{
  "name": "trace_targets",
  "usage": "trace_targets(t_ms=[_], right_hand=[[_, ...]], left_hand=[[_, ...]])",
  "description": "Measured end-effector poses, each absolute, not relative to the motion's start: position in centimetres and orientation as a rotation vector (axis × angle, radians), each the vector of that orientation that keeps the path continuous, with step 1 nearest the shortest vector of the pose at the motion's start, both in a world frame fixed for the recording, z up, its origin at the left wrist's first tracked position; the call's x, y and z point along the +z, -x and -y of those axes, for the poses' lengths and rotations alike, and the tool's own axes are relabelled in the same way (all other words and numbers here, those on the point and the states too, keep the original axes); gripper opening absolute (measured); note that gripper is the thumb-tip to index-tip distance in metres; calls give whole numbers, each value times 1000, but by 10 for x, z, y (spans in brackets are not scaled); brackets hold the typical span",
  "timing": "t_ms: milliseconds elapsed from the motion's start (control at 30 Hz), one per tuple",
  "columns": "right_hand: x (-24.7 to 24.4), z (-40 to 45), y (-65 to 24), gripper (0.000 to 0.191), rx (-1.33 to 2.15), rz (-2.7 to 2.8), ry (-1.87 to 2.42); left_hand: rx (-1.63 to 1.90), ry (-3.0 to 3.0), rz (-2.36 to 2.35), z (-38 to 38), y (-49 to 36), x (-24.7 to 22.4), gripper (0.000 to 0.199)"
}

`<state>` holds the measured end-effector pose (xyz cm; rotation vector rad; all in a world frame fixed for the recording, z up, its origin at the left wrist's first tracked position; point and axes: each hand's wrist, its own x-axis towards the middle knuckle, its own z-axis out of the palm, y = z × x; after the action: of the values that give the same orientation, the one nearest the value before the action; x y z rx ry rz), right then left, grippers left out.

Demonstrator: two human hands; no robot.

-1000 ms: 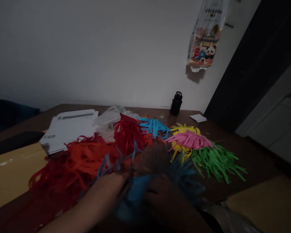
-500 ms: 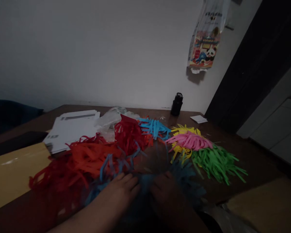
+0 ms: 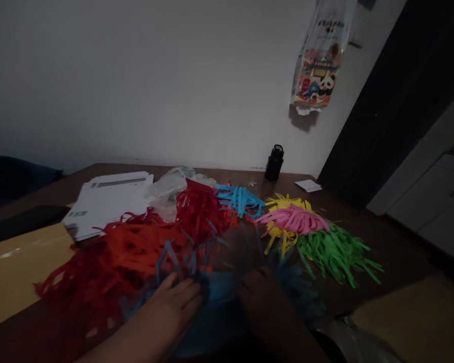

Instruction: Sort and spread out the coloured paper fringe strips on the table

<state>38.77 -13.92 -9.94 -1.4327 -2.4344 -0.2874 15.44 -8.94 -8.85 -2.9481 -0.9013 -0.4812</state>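
Observation:
A blue fringed sheet (image 3: 221,287), cut into strips at its edges, stretches between my two hands near the front of the table. The fingers of my left hand (image 3: 181,297) are closed over its left part. My right hand (image 3: 261,297), dark and blurred, is curled round its right part. Loose blue strips (image 3: 168,257) stick up and out past both hands. Left of my left hand lies a heap of orange strips (image 3: 144,247) with dark red strips (image 3: 87,272) around it. Motion blur and shadow hide the lower part of the blue sheet.
Behind lie a red bundle (image 3: 200,206), a light blue bundle (image 3: 240,199) and a clear plastic bag (image 3: 166,186). Pink (image 3: 295,219), yellow (image 3: 283,247) and green strips (image 3: 336,254) are to the right. Papers (image 3: 106,201), a yellow envelope (image 3: 26,267) and a black bottle (image 3: 274,162) surround them.
My left hand has shifted left, away from my right hand, and more of the blue sheet shows between them. The view has turned very slightly right.

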Motion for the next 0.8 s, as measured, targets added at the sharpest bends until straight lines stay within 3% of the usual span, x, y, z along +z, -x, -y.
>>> trace_targets(t_ms=[200,433,667,800], right_hand=[[-97,128,-390,12,-214,2357,1789],[-84,117,-389,9,-89,2244,2010],[-90,120,-378,6,-257,2370,1277],[-100,117,-370,15,-343,2490,1222]], left_hand=[[-49,2977,1387,81,-162,-68,34],[52,2903,1411,77,-177,-57,34],[26,2838,1398,75,-179,-63,29],[-172,2820,1359,76,-173,-69,29]])
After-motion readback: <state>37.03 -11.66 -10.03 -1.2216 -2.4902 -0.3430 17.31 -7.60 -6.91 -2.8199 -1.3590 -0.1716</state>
